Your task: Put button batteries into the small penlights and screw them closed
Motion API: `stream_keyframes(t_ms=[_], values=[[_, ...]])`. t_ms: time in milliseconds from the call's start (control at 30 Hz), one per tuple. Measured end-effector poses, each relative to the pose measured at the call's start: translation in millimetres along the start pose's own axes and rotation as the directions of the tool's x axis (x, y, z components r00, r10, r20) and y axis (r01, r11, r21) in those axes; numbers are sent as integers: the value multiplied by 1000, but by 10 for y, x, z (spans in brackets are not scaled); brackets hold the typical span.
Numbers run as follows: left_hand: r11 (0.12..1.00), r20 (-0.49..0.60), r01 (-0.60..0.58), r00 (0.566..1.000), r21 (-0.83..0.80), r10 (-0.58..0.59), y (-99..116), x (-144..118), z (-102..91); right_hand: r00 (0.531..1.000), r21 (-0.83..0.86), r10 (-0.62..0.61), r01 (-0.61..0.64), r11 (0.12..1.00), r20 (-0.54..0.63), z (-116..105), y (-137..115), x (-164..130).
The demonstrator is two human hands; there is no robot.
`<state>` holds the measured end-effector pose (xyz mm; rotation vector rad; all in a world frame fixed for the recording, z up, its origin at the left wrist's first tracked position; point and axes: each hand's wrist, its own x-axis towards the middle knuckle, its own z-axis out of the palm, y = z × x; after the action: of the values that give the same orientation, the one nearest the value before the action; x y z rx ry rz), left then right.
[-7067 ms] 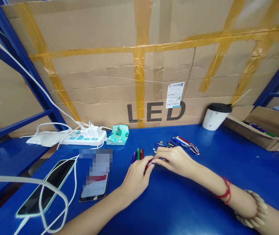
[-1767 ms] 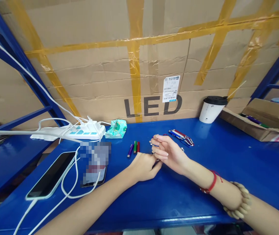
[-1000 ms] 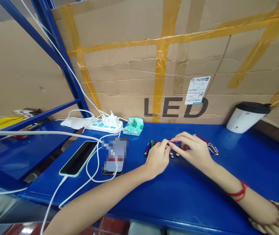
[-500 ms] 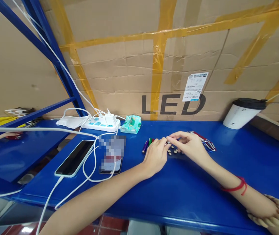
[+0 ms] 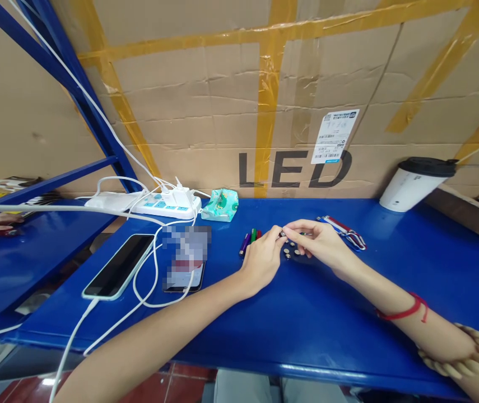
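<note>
- Keychain flashlight (image 5: 284,233), small and mostly hidden, sits between our fingertips above the blue table (image 5: 289,330), just in front of the carton marked LED (image 5: 293,168).
- Left hand (image 5: 261,260): fingers are curled, with thumb and forefinger pinching one end of the flashlight.
- Right hand (image 5: 317,243): thumb and forefinger pinch the other end; the remaining fingers arch over the table.
- Button cells (image 5: 292,253) lie loose on the table directly under both hands.
- Coloured flashlight bodies (image 5: 250,239) (purple, green, red) lie side by side just left of the left hand.
- Carabiner clips (image 5: 344,230) lie in a small pile just beyond the right hand.
- Step in hand, as we judge it: fitting or closing the small flashlight, with cells staged below. We cannot tell whether a cell is already inside.
- Next move, as we judge it, calls for a steady two-handed pinch, fine alignment of the small parts, and care not to scatter the loose cells.
- Also present: two phones (image 5: 117,272) on white cables, a power strip (image 5: 166,206), and a lidded paper cup (image 5: 411,183) well to the right.
</note>
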<state>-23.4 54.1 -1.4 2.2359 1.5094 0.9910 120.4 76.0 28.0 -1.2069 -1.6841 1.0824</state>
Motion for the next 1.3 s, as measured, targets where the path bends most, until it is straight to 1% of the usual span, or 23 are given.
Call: stream_keyframes(t_ms=[200,300,400,533,700,933,1033,1167,1300], values=[[1000,-3,18,1000,-9,-18,-19,5,21,999,-34,-45,44,998,-20,-22,57,29],[1000,-21,14,1000,-25,-15,-33,20,35,992,-78,-107,101,992,-69,-55,67,36],[999,-40,21,999,-43,-22,-47,33,48,975,-134,-185,168,977,-125,-86,43,25],[997,-46,-11,999,-72,8,-60,41,61,964,-179,-232,208,962,-129,-100,-10,0],[996,-61,-58,997,-71,54,-61,43,61,974,-189,-216,201,961,-63,-117,-33,6],[995,-87,-90,992,-33,86,-55,49,39,986,-143,-155,162,976,56,-181,33,72],[991,-52,-130,990,-39,128,-59,46,47,983,-123,-115,133,984,141,-258,69,112],[981,12,-190,982,-44,190,-64,29,66,964,-115,-74,106,988,255,-378,110,159],[981,29,-193,981,-4,193,-73,11,69,954,-112,-51,87,990,296,-395,117,162]])
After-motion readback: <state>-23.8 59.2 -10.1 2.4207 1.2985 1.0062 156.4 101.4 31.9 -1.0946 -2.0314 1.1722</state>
